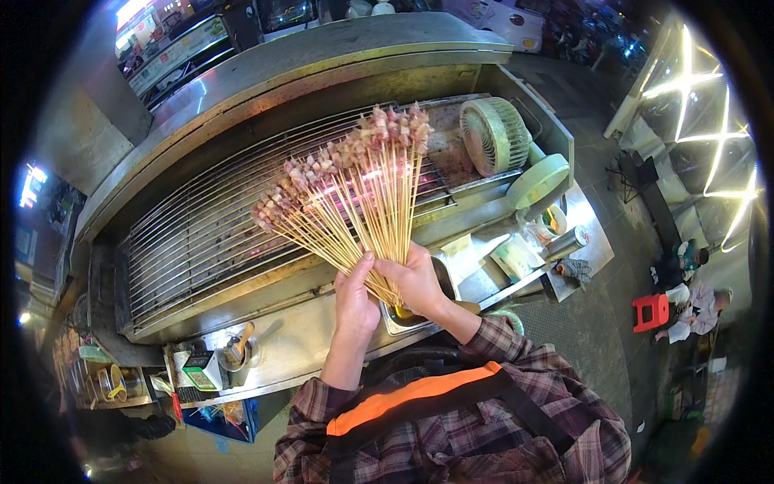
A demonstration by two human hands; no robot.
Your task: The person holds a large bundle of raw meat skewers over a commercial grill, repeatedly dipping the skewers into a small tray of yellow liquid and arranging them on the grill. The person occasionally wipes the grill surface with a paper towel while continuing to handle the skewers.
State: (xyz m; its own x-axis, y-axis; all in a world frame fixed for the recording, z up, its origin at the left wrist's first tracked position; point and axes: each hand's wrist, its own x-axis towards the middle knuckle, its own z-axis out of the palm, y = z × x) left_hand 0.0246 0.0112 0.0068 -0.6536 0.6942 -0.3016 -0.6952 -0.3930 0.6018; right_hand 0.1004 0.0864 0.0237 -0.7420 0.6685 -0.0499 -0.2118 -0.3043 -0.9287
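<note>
Both of my hands hold a wide fan of meat skewers [375,206] on thin bamboo sticks. My left hand [357,302] grips the lower sticks from the left, thumb pressed along them. From the right, my right hand [417,281] clasps the same bundle near its lower ends. Chunks of pale pink meat [344,154] sit at the far ends, spread over the wire grate [199,230] of a long metal charcoal grill. Pinkish glow shows through the sticks. Beneath my right hand is a metal pan [390,323], partly hidden, with yellowish liquid in it.
A small pale-green fan [496,136] stands at the grill's right end. On the steel ledge are a steel cylinder [568,242], a white tub [551,222] and, at left, a cup with a brush [239,351]. A red stool [651,311] and seated people are at far right.
</note>
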